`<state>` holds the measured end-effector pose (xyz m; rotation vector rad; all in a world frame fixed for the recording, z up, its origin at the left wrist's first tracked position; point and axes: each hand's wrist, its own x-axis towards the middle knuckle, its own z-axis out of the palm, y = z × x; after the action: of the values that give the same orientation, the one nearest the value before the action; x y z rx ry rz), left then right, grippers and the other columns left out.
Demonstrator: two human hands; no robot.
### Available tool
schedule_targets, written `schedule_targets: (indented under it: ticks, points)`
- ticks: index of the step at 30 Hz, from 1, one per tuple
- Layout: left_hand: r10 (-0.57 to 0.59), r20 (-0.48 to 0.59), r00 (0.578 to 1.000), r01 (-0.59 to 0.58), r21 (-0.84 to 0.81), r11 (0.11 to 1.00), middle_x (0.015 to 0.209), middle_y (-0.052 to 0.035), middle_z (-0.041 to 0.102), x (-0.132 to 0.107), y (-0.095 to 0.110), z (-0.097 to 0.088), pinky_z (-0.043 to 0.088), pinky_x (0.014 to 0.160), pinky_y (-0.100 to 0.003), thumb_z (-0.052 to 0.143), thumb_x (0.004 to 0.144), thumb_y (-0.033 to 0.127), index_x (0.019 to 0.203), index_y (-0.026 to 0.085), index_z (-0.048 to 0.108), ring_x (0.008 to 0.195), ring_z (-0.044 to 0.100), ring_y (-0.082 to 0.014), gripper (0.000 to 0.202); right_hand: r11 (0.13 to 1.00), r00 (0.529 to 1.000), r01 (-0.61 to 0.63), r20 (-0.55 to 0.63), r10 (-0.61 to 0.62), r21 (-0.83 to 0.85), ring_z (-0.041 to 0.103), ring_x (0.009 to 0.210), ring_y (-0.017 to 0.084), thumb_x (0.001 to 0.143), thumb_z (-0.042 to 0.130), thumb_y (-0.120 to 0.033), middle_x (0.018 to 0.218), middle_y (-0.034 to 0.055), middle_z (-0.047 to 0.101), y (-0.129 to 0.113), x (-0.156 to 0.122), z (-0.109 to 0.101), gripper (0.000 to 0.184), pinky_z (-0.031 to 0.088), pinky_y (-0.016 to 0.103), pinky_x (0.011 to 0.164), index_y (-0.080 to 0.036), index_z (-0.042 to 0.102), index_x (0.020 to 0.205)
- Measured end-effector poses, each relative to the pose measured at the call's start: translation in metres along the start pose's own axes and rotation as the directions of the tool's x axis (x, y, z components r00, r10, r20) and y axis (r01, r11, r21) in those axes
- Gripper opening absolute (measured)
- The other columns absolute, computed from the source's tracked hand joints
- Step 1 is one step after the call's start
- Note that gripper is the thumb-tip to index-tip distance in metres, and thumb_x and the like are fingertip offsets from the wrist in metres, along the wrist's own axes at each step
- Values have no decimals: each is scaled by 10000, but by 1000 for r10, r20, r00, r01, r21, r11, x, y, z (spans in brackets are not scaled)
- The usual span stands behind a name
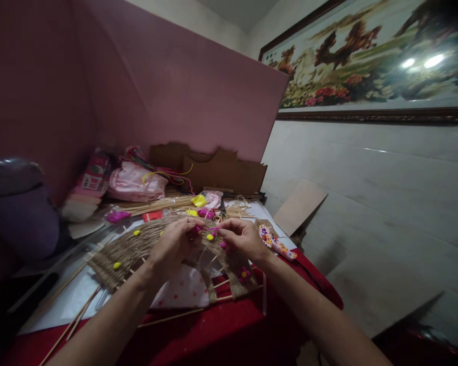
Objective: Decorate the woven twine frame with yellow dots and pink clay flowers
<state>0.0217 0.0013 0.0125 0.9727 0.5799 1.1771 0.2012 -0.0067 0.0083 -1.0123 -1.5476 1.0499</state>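
A fan-shaped piece woven of brown twine over thin wooden sticks (130,251) lies on the table, dotted with small yellow and pink beads. My left hand (173,246) is closed in a pinch over its upper edge. My right hand (242,238) is also pinched, close beside the left. Between the two sets of fingertips runs a short pink strand (206,230) with a yellow bead (210,237) just below it. Both hands rest on the woven piece.
A red cloth (221,335) covers the table front, with white sheets beneath the weaving. Loose bamboo sticks (156,205), pink bags (137,183), cardboard pieces (223,170), scissors (222,209) and a flower-patterned tool (277,244) lie around. A pink partition stands behind; a framed painting hangs right.
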Motion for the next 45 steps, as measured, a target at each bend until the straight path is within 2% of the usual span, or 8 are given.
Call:
schedule_targets:
  ticks: [4, 9, 13, 18, 22, 27, 34, 45]
  points:
    - [-69, 25, 997, 66, 99, 993, 589, 28, 535, 0, -11, 1, 353, 455, -159, 693, 671, 267, 745, 127, 609, 468, 446, -45, 179, 989, 993, 102, -50, -108, -106, 514, 569, 90, 743, 654, -305, 713, -12, 596, -4, -6, 5, 157, 420, 207, 514, -173, 612, 816]
    - [-8, 126, 992, -26, 266, 963, 507, 49, 503, 1, -19, -4, 309, 426, -154, 692, 704, 314, 735, 143, 594, 424, 412, -39, 200, 914, 969, 222, -27, -246, -340, 554, 627, 110, 795, 599, -243, 701, 1, 618, -13, -13, 12, 76, 428, 220, 572, -170, 622, 796]
    - [-12, 100, 995, -12, 235, 972, 477, 49, 494, -2, -12, -1, 290, 407, -155, 697, 683, 283, 675, 137, 577, 407, 394, -40, 189, 886, 958, 268, 3, -288, -377, 574, 675, 121, 803, 565, -179, 750, 7, 641, -13, -14, 11, 96, 442, 238, 619, -183, 645, 857]
    - [-9, 12, 1000, 9, -3, 1000, 587, 19, 546, -5, 3, 4, 359, 453, -161, 661, 671, 234, 684, 128, 592, 499, 462, -60, 127, 961, 986, 125, -79, -149, -248, 535, 562, 107, 812, 548, -238, 713, 6, 620, -5, -9, 4, 134, 417, 218, 501, -188, 667, 852]
    - [-48, 52, 997, 50, -37, 998, 584, 3, 549, -4, 3, 2, 378, 480, -168, 602, 650, 169, 675, 115, 608, 516, 473, -71, 59, 997, 1000, -20, -11, 20, -79, 481, 439, 69, 818, 524, -284, 638, -16, 561, -2, -9, 4, 187, 362, 187, 409, -177, 668, 871]
    - [-44, 25, 999, 45, -35, 998, 595, 7, 558, -3, -5, -1, 361, 477, -174, 544, 621, 92, 655, 133, 609, 503, 462, -69, 84, 997, 999, -22, 30, 20, 70, 438, 457, 55, 747, 564, -213, 628, -40, 527, -3, -11, 6, 204, 376, 179, 433, -191, 655, 928]
    - [-114, 94, 989, 123, -85, 989, 617, -23, 557, -4, -2, -1, 384, 487, -186, 552, 677, 214, 629, 107, 620, 531, 473, -80, 136, 977, 994, -109, 29, 105, 181, 474, 524, 79, 761, 527, -264, 673, 1, 555, -8, -14, 5, 189, 420, 194, 459, -153, 665, 826]
    - [-122, 15, 992, 122, -45, 991, 640, -11, 619, -2, -6, 0, 428, 513, -152, 755, 588, 132, 792, 112, 673, 530, 531, -55, 221, 991, 998, -25, -60, 33, 131, 484, 508, 73, 707, 693, -329, 675, -14, 596, -4, -14, 6, 211, 404, 206, 472, -179, 660, 850]
